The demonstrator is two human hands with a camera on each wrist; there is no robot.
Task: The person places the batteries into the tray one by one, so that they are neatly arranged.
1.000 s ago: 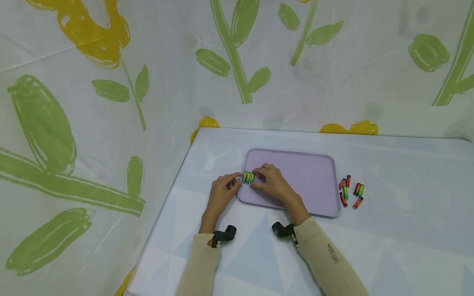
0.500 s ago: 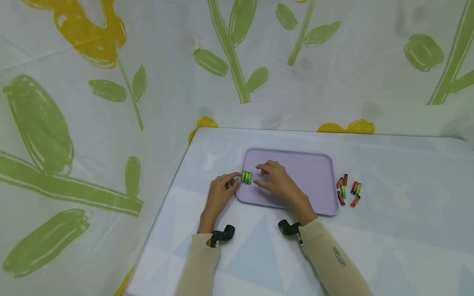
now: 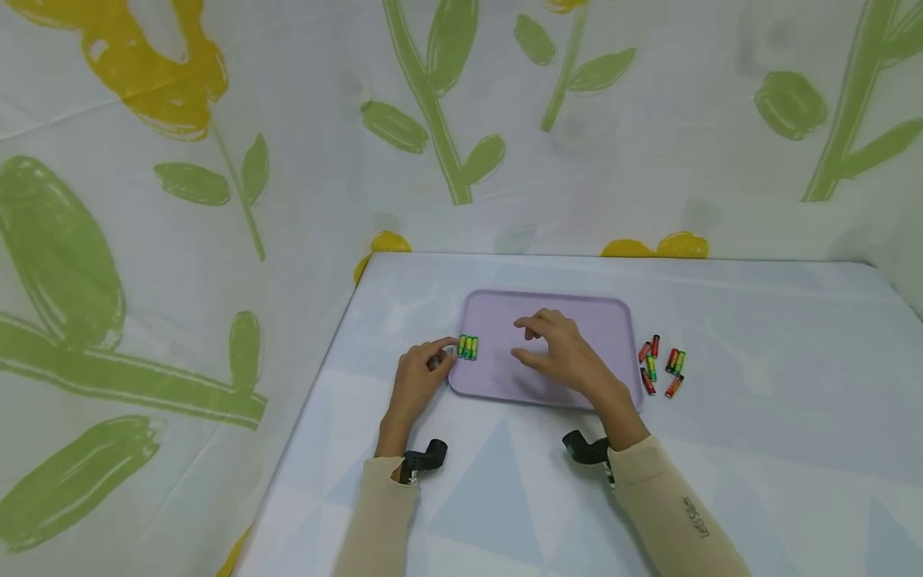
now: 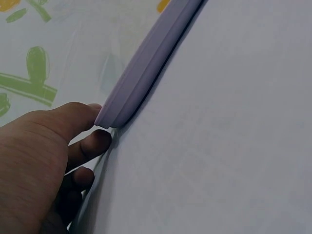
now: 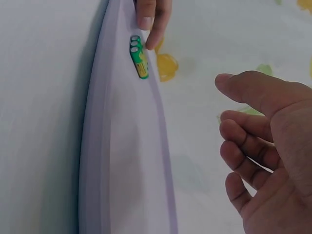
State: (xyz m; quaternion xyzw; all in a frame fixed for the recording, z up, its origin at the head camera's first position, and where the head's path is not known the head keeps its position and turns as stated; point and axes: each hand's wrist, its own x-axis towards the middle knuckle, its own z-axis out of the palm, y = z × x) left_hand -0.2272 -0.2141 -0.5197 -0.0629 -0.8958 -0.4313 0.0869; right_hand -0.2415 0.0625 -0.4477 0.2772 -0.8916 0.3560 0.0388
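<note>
Three green-and-yellow batteries [image 3: 468, 347] lie side by side at the left end of a lilac tray [image 3: 577, 304]. My left hand [image 3: 420, 373] rests at the tray's left edge, its index fingertip beside the leftmost battery. In the left wrist view the thumb [image 4: 80, 119] is at the tray rim. My right hand [image 3: 566, 349] hovers above the middle of the tray, holding nothing, thumb and fingers apart. The right wrist view shows the batteries [image 5: 139, 58] in a row near the left hand's fingertips.
Several loose red batteries [image 3: 674, 386] and a couple of green ones [image 3: 651, 368] lie on the table right of the tray. A pale patterned cloth covers the table [image 3: 757, 417]. Flower-printed fabric [image 3: 303, 120] hangs behind and to the left.
My right hand has let go of the third battery and moved right and up, away from the row. The left hand has stayed by the row. The head view has shifted slightly.
</note>
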